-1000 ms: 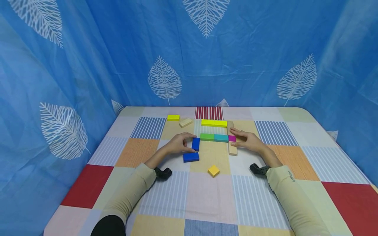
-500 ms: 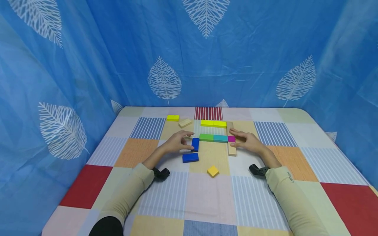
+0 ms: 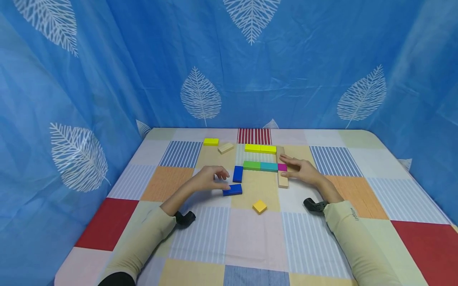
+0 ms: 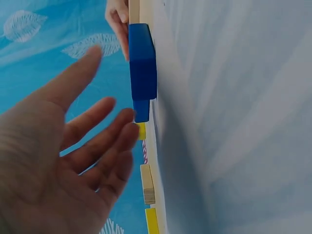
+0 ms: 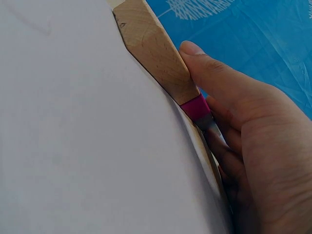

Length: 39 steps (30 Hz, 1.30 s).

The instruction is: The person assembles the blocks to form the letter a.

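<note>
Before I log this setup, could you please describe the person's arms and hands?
The left hand and right hand are bare. The left sleeve and right sleeve are beige; a black patch shows by the left one, small dark lettering on the right. The left wrist camera and right wrist camera are black and rounded.

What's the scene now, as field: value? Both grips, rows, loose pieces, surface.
left grip: empty, beside two blue blocks
right grip: thumb against near wooden block
middle row, left to right: green block, teal block, magenta block
far row: two yellow blocks, end to end
loose: amber block, angled wooden block, far-left yellow block
surface: patchwork tablecloth
</note>
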Each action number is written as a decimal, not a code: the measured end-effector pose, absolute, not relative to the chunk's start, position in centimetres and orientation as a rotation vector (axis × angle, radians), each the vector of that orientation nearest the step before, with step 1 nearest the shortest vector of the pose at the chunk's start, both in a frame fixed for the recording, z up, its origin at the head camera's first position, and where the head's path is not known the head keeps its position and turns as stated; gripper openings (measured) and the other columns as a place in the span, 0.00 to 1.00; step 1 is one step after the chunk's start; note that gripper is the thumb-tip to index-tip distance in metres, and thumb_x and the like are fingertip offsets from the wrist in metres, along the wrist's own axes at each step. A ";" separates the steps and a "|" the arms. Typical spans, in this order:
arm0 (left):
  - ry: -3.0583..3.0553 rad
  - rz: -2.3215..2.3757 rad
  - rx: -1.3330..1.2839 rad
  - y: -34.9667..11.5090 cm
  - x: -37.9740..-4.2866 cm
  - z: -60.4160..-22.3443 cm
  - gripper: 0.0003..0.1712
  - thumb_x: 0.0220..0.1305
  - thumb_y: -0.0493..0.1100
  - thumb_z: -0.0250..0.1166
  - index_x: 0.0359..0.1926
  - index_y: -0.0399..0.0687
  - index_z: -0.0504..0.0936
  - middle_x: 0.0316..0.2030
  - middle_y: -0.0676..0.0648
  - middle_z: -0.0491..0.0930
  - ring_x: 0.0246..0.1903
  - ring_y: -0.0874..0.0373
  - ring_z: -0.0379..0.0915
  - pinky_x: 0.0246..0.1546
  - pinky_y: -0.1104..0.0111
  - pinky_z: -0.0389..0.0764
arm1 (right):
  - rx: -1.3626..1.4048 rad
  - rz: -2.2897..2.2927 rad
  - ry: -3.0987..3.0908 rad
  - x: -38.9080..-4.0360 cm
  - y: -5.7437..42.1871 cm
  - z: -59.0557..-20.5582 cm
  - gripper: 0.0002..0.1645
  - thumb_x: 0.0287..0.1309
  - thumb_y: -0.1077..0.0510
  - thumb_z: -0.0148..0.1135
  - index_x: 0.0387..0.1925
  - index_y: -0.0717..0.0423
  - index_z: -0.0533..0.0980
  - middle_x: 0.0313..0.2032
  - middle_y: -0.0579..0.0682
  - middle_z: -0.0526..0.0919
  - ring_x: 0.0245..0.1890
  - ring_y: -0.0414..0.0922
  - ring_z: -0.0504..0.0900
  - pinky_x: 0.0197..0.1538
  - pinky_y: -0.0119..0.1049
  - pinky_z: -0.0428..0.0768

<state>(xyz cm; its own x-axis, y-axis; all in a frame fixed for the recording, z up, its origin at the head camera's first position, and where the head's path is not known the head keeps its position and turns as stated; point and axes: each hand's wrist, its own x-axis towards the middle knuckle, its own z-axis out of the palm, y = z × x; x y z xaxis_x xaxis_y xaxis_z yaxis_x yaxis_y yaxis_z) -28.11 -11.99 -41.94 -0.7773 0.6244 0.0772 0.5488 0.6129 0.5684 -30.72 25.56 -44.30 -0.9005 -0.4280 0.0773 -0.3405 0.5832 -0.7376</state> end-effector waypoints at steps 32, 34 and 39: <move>2.540 0.793 1.232 -9.9 -27.1 -43.1 0.18 0.50 0.47 0.72 0.45 0.52 0.83 0.39 0.57 0.79 0.36 0.64 0.71 0.42 0.73 0.72 | -0.638 -1.238 2.711 -31.9 26.4 -46.1 0.44 0.48 0.43 0.68 0.66 0.46 0.63 0.67 0.47 0.58 0.68 0.57 0.48 0.63 0.60 0.47; 2.572 0.771 1.260 -9.7 -27.0 -43.1 0.18 0.51 0.47 0.71 0.45 0.52 0.83 0.41 0.57 0.80 0.37 0.65 0.70 0.43 0.72 0.72 | -0.644 -1.242 2.713 -31.9 26.4 -46.1 0.44 0.48 0.43 0.69 0.66 0.47 0.63 0.67 0.47 0.58 0.68 0.58 0.48 0.63 0.60 0.47; 2.625 0.746 1.313 -9.5 -26.9 -43.0 0.21 0.50 0.47 0.72 0.47 0.53 0.83 0.45 0.57 0.79 0.41 0.65 0.70 0.44 0.70 0.71 | -0.632 -1.235 2.717 -32.0 26.5 -46.2 0.44 0.47 0.42 0.68 0.65 0.45 0.63 0.67 0.47 0.58 0.68 0.58 0.48 0.64 0.59 0.46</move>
